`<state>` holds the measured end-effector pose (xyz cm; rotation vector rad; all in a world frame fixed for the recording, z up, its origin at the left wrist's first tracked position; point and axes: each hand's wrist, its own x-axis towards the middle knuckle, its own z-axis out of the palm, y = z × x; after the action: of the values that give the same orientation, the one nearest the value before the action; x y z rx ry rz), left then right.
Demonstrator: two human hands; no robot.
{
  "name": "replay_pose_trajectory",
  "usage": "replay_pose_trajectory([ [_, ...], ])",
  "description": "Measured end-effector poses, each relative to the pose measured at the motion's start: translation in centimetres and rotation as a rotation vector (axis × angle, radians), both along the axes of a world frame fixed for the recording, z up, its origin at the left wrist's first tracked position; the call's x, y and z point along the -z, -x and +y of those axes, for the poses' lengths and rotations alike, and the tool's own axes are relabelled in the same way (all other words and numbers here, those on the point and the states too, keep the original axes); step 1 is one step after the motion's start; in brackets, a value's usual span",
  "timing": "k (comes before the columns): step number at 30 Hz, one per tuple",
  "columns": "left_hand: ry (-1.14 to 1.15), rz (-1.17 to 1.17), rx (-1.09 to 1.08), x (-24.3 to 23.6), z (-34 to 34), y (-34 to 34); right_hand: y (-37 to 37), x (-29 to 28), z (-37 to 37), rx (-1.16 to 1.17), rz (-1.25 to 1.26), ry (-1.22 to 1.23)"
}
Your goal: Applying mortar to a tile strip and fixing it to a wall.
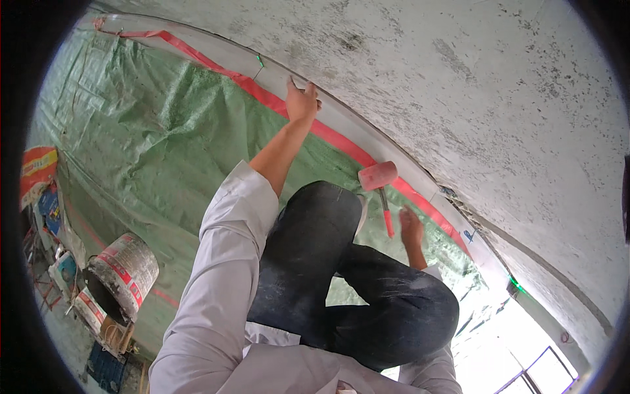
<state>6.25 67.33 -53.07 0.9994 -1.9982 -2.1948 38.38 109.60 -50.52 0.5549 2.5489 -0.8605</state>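
Observation:
My left hand [302, 103] reaches out to the pale strip [351, 120] along the foot of the wall. Its fingers are spread, with the tips at the strip's edge by the wall. A mallet with a dull red head [378, 176] and a red grip lies near the red tape [336, 139], between my knee and my right hand [412, 228]. That hand is beside the mallet's grip but apart from it, low over the green sheet. Its fingers are loosely bent and slightly blurred, and I see nothing in them.
A rough grey wall [459, 85] rises along the strip. Wrinkled green sheeting [151, 125] covers the floor. At left, a dirty white-and-red bucket [128, 272] lies tipped, near a red-and-yellow bag [39, 172]. Short green light marks show on the strip. A bright window [548, 368] is at lower right.

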Motion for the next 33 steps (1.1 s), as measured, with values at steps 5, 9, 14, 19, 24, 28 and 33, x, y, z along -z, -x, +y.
replay_pose_trajectory([
  [5,0.044,-0.053,-0.026,-0.3,0.8,-0.2,2.6,1.9,7.9,0.933,0.283,0.441],
  [9,0.213,-0.159,0.070,-0.3,1.1,0.0,4.4,4.0,11.2,1.011,0.436,0.666],
  [14,0.268,-0.187,0.042,-1.0,1.1,-1.0,4.5,5.4,10.2,1.008,0.414,0.672],
  [19,0.052,-0.093,0.060,-2.8,1.4,-0.6,4.9,4.5,11.0,0.960,0.483,0.748],
  [24,0.090,-0.062,0.034,-2.1,0.0,-0.6,5.1,5.0,8.2,0.938,0.441,0.751],
  [28,0.081,-0.034,0.036,-2.8,1.0,-0.6,4.5,5.6,10.1,0.896,0.470,0.679],
  [33,0.107,-0.037,0.044,-3.8,1.2,-0.6,4.0,6.9,11.1,0.839,0.431,0.631],
])
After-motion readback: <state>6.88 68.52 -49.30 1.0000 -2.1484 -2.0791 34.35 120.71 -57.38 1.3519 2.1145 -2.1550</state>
